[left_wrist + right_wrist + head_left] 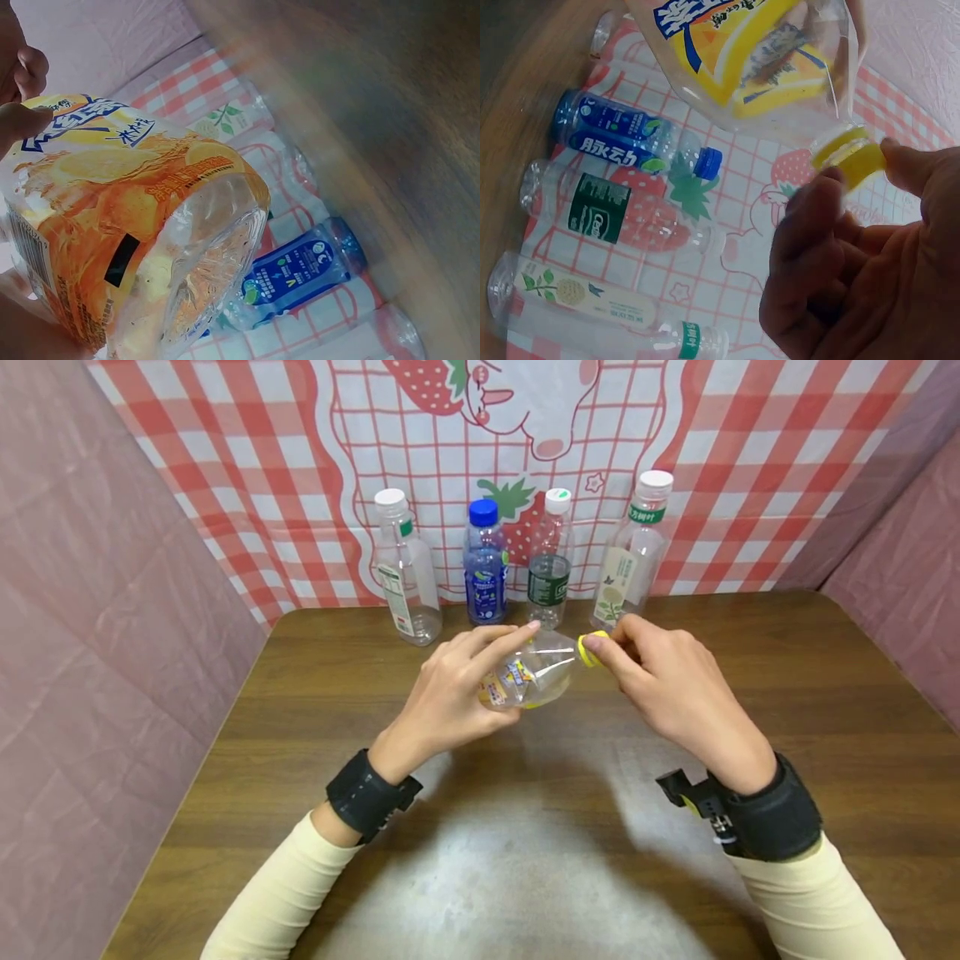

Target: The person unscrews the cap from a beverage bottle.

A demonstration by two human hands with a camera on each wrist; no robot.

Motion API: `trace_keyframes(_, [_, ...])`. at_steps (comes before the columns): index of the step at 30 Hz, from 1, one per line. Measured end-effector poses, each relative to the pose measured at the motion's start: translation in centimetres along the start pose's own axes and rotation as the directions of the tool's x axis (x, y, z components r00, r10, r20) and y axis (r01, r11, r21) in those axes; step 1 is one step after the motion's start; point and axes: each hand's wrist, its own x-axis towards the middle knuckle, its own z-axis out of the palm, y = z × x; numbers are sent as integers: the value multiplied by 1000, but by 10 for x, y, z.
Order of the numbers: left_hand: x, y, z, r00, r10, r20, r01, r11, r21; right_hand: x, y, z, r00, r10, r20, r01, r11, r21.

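A clear plastic bottle (551, 670) with an orange and yellow label (112, 195) lies tilted on its side above the table, its neck pointing right. My left hand (465, 685) grips it around the body, thumb below and fingers over the top. At the neck, my right hand (667, 681) pinches the yellow cap (859, 161) between thumb and fingers. The cap sits at the bottle's mouth; whether it is still threaded on I cannot tell. The bottle looks empty of drink.
Along the table's back edge stand a clear bottle with a white cap (408, 577), a blue-capped bottle (486, 568), a green-labelled bottle (550, 578) and a tall white-capped bottle (630, 560). Behind them hangs a red checked cloth (262, 485). The wooden table (300, 693) extends below my hands.
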Motion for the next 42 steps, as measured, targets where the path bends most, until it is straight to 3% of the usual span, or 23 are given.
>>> trace_keyframes(8, [-1,0,0,1000,-4,3,4,1000,0,-2,2,-6,992,-123,23,123,992,7])
trace_keyframes(13, [-1,0,1,1000,-8,3,8,1000,1,-2,2,-7,989,-132,69,131,991,21])
trace_keyframes(17, [-2,0,1,1000,-20,11,20,1000,-19,-1,1,-7,994,-90,68,89,996,21])
trace_keyframes(21, [-2,1,0,1000,-20,8,20,999,-33,-1,-1,-9,998,35,58,-37,999,35])
trace_keyframes(24, [-2,2,-1,1000,-7,5,7,1000,-25,0,-1,-7,991,122,58,-124,992,32])
trace_keyframes(28, [-2,1,1,1000,4,11,-4,1000,-7,3,2,-2,980,179,84,-181,983,11])
trace_keyframes(33, [-2,1,4,1000,12,21,-12,1000,24,7,5,3,983,152,106,-155,988,25])
trace_keyframes(42, [-1,2,4,1000,14,14,-15,999,31,5,5,-1,995,60,79,-63,997,38])
